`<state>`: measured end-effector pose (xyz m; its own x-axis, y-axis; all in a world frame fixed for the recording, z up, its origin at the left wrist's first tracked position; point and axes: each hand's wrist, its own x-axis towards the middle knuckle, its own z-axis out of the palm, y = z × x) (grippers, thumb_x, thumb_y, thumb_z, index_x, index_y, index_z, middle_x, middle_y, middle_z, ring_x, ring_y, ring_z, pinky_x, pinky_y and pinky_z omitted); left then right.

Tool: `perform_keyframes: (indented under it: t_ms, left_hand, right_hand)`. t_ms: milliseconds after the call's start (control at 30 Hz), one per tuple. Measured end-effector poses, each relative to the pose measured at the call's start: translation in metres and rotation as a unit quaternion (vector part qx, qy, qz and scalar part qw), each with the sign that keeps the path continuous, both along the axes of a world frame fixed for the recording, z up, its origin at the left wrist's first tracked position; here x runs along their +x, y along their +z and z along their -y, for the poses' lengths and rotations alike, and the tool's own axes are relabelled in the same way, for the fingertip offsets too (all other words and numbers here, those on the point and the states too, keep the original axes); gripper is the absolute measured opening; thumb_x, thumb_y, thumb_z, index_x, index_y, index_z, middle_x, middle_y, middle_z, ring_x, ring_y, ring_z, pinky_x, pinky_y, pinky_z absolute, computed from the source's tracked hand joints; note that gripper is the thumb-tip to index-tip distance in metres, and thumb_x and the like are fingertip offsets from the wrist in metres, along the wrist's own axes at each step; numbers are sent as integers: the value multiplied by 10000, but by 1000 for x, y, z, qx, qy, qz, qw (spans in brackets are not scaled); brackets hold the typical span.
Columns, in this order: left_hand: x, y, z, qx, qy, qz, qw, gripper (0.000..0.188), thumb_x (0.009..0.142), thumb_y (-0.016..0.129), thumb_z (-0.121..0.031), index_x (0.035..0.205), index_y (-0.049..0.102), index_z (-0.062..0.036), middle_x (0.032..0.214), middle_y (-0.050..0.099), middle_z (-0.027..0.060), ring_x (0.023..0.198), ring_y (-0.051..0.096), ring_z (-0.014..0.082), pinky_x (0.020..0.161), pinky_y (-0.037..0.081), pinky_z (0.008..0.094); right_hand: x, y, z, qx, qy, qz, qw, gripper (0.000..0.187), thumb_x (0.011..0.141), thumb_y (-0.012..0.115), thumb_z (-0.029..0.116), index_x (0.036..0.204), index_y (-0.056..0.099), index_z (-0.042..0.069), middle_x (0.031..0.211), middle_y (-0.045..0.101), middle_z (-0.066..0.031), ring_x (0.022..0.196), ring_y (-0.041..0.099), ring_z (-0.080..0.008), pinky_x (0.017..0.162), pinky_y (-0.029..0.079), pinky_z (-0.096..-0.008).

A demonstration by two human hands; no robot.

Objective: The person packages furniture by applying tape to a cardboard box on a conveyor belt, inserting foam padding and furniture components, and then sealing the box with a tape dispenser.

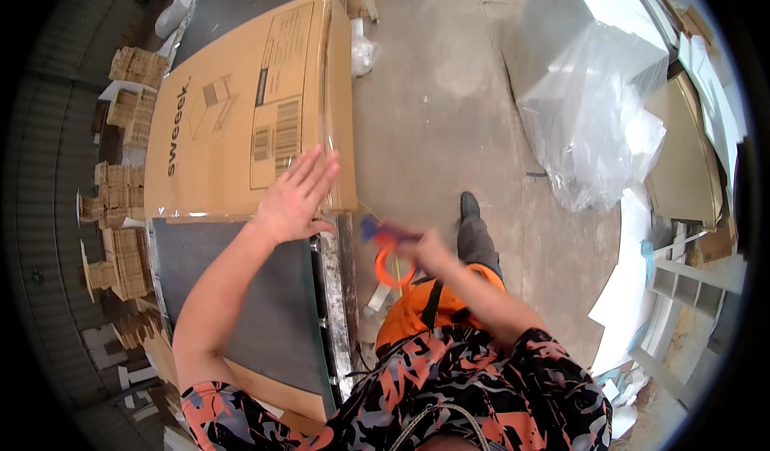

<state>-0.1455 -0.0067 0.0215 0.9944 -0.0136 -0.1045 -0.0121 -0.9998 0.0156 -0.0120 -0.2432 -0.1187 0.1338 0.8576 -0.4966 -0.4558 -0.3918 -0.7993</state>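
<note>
A large brown cardboard box [233, 114] lies on a dark conveyor belt [249, 291], with clear tape along its right edge. My left hand [295, 198] rests on its near right corner, fingers stretched out over the top and edge. Off the box's near right corner, my right hand [429, 250] is closed round the handle of a tape dispenser [385, 233]. The dispenser is blue and red, blurred by motion, and an orange ring [391, 266] shows on it. Whether tape runs from it to the box I cannot tell.
The conveyor's metal side rail [341, 291] runs along my left. Stacked cardboard pieces [124, 262] stand beyond the belt. To the right are a plastic-wrapped white block [585, 90] and leaning boards and sheets [686, 146]. A plastic scrap [363, 54] lies by the rail.
</note>
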Motion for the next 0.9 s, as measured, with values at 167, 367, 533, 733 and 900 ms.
perform_keyframes:
  t_ms: [167, 367, 533, 733, 900]
  left_hand:
    - [23, -1, 0, -10, 7, 43, 999, 1116, 715, 615, -653, 1460, 156, 38, 1503, 241, 224, 1393, 222, 407, 1140, 203, 474]
    - [18, -1, 6, 32, 29, 19, 999, 1031, 775, 555, -654, 1463, 185, 19, 1510, 247, 198, 1393, 222, 411, 1126, 228, 485]
    - [24, 0, 3, 48, 50, 22, 997, 980, 750, 665, -537, 1455, 239, -7, 1507, 272, 156, 1406, 197, 387, 1143, 212, 468]
    - [28, -6, -2, 5, 49, 21, 999, 966, 689, 743, -463, 1429, 305, -22, 1508, 278, 125, 1402, 219, 372, 1137, 235, 469]
    - [33, 1, -2, 10, 57, 27, 998, 879, 738, 692, -475, 1405, 350, -17, 1502, 292, 126, 1403, 227, 360, 1140, 232, 456]
  right_hand:
    - [89, 33, -68, 70, -96, 32, 992, 524, 702, 670, 68, 1222, 613, 30, 809, 669, -40, 637, 565, -83, 580, 464, -252]
    - [-34, 30, -22, 139, 47, 261, 954, 679, 586, 702, 327, 1232, 621, 131, 1234, 582, -229, 1092, 607, -355, 952, 470, -373]
    - [-48, 57, -96, 153, 196, 355, 901, 591, 592, 659, 347, 1147, 655, 142, 944, 641, -187, 854, 643, -371, 781, 527, -423]
    - [11, -34, -22, 108, 43, 8, 993, 572, 699, 660, 19, 1265, 575, 17, 1097, 670, -66, 880, 644, -155, 816, 517, -308]
    - [103, -36, -92, 80, -146, -25, 986, 546, 690, 585, 36, 1234, 594, -16, 749, 623, -16, 574, 536, -89, 509, 407, -244]
